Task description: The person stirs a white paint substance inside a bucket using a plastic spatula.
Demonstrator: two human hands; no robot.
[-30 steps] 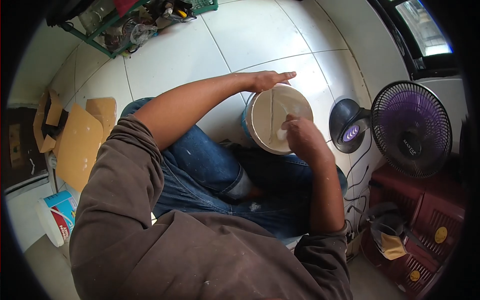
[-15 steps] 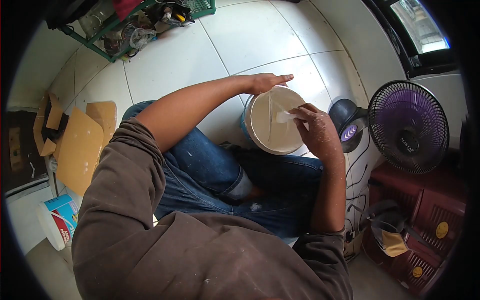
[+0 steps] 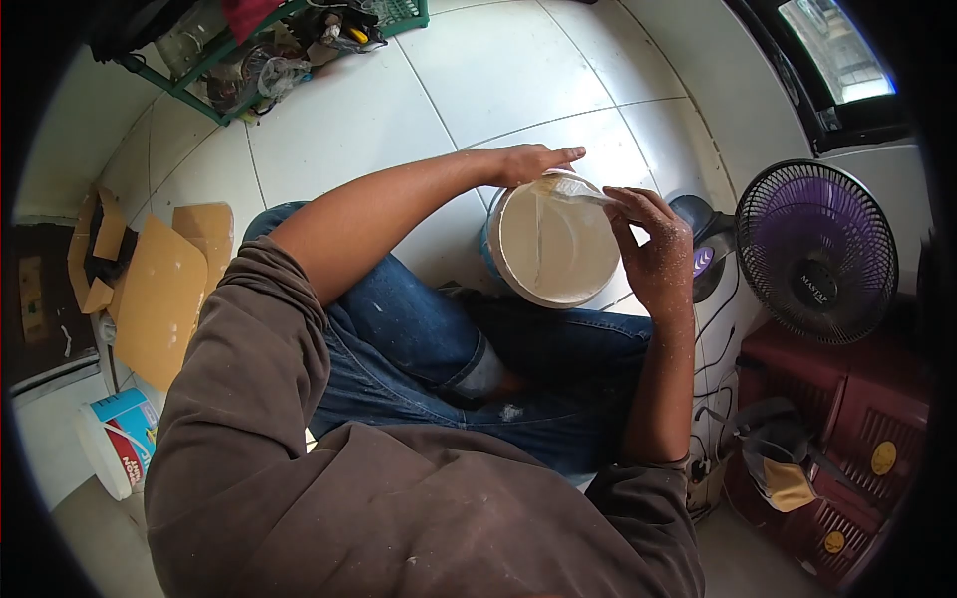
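Through the head camera, we look down on a person in blue jeans (image 3: 399, 309) seated on a tiled floor (image 3: 339, 120). A round bucket (image 3: 505, 274), whitish inside and blue outside, stands in front of the knees; a thin pale strip (image 3: 539, 239) runs across its opening. The left hand (image 3: 530, 165) lies at the rim's far left side, thumb stretched out; we cannot tell whether its hidden fingers curl round the wall. The right hand (image 3: 653, 244) has its grip pinched on the near end of a pale, flat tool (image 3: 578, 190), which slants over the rim's far right part. A black and purple fan (image 3: 815, 249) stands to the right.

We judge the tool light, thin and a little springy, likely slippery if wet, so best pinched at its dry end. The bucket looks stiff and heavier if full; we would steady it by the rim.
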